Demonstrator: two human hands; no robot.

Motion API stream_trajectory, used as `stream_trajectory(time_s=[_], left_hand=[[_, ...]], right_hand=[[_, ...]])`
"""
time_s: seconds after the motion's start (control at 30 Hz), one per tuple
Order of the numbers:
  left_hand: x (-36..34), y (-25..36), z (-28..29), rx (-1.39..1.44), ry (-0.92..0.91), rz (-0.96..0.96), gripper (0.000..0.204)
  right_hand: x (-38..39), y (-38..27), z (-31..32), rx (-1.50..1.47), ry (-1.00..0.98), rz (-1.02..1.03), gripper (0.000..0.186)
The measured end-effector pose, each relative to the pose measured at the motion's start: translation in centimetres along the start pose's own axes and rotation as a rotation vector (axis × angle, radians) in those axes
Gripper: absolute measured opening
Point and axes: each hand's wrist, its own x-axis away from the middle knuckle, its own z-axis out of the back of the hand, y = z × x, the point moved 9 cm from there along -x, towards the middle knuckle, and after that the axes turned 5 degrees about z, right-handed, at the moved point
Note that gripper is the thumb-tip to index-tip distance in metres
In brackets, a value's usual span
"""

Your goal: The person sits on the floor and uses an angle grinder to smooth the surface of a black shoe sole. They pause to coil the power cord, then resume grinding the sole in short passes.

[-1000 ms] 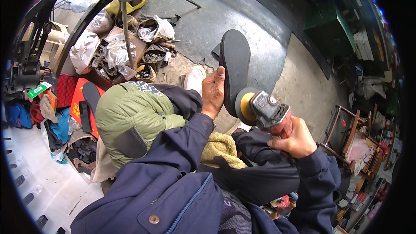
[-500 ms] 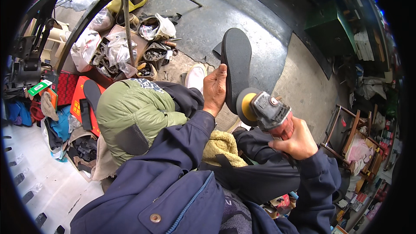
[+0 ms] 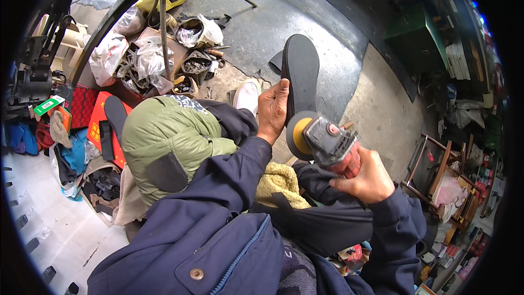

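Observation:
My left hand (image 3: pixel 273 111) grips a black shoe sole (image 3: pixel 302 71) by its left edge, thumb pointing up along it. The sole stands with its broad dark face toward me and its rounded end upward. In my right hand (image 3: pixel 368 178) is a red and black angle grinder (image 3: pixel 329 142), fingers wrapped round its body. The grinder's round yellow-backed disc (image 3: pixel 298 135) overlaps the lower end of the sole; whether it touches is hard to tell. Part of the sole's lower end is hidden behind the disc.
A dark machine frame (image 3: pixel 159 33) rises at the upper left, beside bags and tubs of scraps (image 3: pixel 150 63). An olive padded cover (image 3: pixel 164 147) lies left of my arm, and yellow cloth (image 3: pixel 281 186) on my lap. Wooden-framed folding stools (image 3: pixel 445 175) stand at the right.
My right hand and the angle grinder have moved a little to the left, the disc shifting across the sole's lower end. The left hand and sole have barely moved.

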Motion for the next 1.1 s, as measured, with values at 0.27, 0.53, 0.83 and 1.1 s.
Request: stream_trajectory(time_s=[0.27,0.53,0.83,1.1], left_hand=[[-0.1,0.3,0.3,-0.080,0.034,-0.018,0.055],[0.0,0.4,0.1,-0.065,0.027,-0.020,0.055],[-0.2,0.6,0.5,-0.165,0.016,-0.050,0.057],[0.1,0.8,0.2,-0.098,0.027,-0.047,0.058]], right_hand=[[0.5,1.0,-0.8,0.069,-0.060,-0.070,0.051],[1.0,0.2,-0.5,-0.039,-0.028,-0.017,0.050],[1.8,1.5,-0.8,0.180,-0.074,-0.073,0.049],[0.6,0.3,-0.4,0.151,-0.004,0.043,0.054]])
